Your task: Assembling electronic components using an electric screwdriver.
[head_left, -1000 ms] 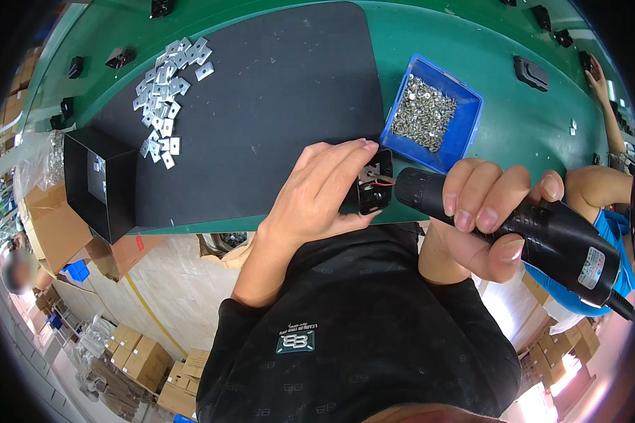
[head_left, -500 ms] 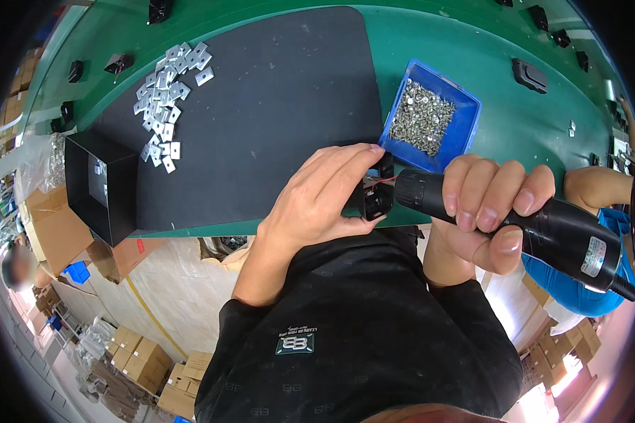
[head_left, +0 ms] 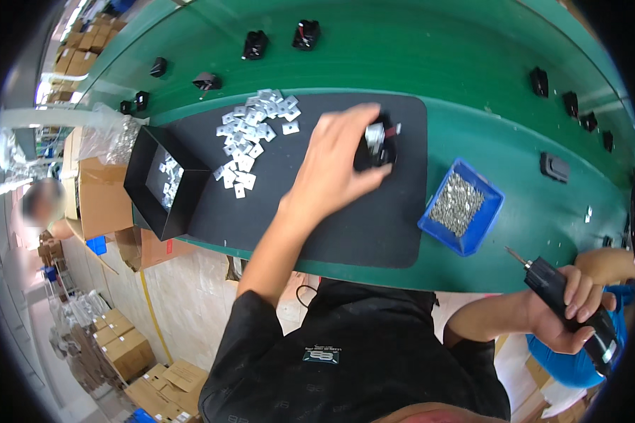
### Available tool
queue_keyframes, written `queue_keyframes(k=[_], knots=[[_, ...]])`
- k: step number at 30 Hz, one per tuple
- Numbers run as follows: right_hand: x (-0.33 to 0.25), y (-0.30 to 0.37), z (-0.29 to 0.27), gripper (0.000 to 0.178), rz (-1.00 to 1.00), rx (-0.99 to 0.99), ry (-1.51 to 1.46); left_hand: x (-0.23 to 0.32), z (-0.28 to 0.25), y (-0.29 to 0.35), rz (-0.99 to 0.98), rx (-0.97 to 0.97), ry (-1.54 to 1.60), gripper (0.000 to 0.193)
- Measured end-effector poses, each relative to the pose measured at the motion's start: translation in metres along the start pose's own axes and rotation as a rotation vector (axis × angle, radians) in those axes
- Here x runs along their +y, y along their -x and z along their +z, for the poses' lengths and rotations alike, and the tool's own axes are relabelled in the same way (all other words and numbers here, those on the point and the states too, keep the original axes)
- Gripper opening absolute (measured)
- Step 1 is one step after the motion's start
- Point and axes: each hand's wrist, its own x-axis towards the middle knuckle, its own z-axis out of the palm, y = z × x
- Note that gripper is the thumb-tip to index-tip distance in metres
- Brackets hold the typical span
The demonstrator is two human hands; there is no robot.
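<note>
My left hand [head_left: 331,158] is over the black mat [head_left: 317,225], its thumb and fingers curved around a small black housing [head_left: 386,151]. A silvery piece and a bit of red wire show in the housing; the palm side of the grip is hidden. My right hand [head_left: 571,310] grips a black electric screwdriver [head_left: 549,285] at the right, past the table's front edge. Its bare bit points up and left, touching nothing. Between the hands stands a blue bin [head_left: 497,204] of small metal screws [head_left: 458,204]. Many square metal plates with holes [head_left: 247,134] lie loose on the mat.
An open black box [head_left: 190,204] holding more plates stands at the mat's left end. Several black housings [head_left: 255,45] sit along the green back ledge. A dark grey block [head_left: 555,167] lies at the right. Another person's arm [head_left: 610,264] reaches in at the far right.
My left hand has moved with the housing from the front edge forward over the mat. The screwdriver, still in my right hand, has pulled away from the housing, right and toward me.
</note>
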Motion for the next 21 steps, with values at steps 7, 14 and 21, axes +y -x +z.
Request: queue_keyframes(k=[7, 14, 21], knots=[[0.008, 0.032, -0.022, 0.047, 0.120, 0.042, 0.161, -0.095, 0.013, -0.110, 0.030, -0.132, -0.426, 0.083], [-0.004, 0.032, -0.046, 0.052, 0.084, 0.101, 0.353, -0.249, -0.065, -0.094, -0.479, 0.145, -0.800, 0.063], [0.000, 0.032, -0.051, 0.050, 0.102, 0.048, 0.331, -0.067, -0.034, -0.041, -0.253, 0.059, -0.202, 0.051]])
